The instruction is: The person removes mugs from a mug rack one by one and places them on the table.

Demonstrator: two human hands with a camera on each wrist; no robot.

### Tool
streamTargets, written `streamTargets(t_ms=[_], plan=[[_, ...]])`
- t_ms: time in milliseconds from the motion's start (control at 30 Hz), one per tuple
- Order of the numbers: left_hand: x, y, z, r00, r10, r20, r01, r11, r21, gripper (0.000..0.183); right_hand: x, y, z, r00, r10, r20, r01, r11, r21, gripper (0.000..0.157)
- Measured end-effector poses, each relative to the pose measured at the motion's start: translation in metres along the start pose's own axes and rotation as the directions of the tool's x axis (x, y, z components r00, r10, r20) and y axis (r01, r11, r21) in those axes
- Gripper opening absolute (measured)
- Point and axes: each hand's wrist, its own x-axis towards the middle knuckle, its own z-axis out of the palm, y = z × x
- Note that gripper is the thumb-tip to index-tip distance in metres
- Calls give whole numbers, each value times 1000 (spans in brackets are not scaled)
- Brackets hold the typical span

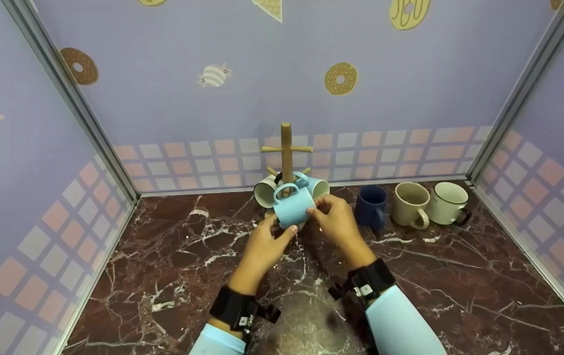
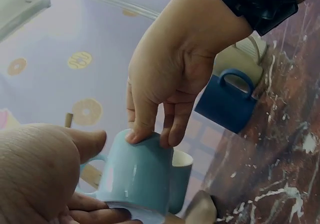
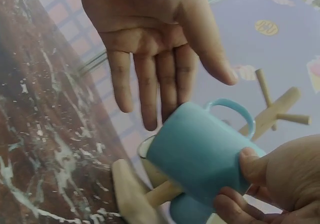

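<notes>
Turquoise mug [image 1: 294, 208], right hand [image 1: 337, 219] pinching it, left hand [image 1: 266, 245] spread, partly hides wooden rack [image 1: 287, 160].

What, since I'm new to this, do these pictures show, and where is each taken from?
No machine here: a person works with two bare hands. The wide picture comes from a camera on the head, looking down; the other two come from cameras strapped to the left and right wrists. The right hand pinches a light blue mug by one end; the left hand has straight fingers near its other end. Behind them a wooden stand rises from the marbled table, with two more mugs beside its post. To the right stand a dark blue mug, a beige mug and a pale mug with a dark handle.
</notes>
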Motion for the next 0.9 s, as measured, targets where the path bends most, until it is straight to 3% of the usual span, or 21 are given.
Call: streamTargets(t_ms=[267, 467, 533, 633, 767, 900], plan=[[-8, 12, -8, 997, 13, 75, -16, 999, 38, 68, -1, -12, -20, 999, -11, 47, 14, 997, -70, 14], [-14, 17, -22, 990, 10, 143, -34, 985, 170, 64, -5, -23, -32, 996, -51, 67, 59, 990, -127, 14], [-14, 17, -30, 994, -16, 112, -8, 977, 214, 55, -7, -27, -35, 994, -85, 74, 95, 985, -145, 14], [-14, 16, -42, 1000, -18, -14, 20, 974, 228, 40, -10, -33, -37, 984, -162, 78, 173, 970, -171, 14], [-12, 15, -51, 979, 113, -167, -91, 987, 133, 26, -14, -38, -37, 956, -281, 81, 292, 932, -214, 16], [-13, 19, -50, 959, 200, -201, -194, 980, 50, 23, -18, -41, -36, 915, -389, 105, 403, 880, -254, 17]])
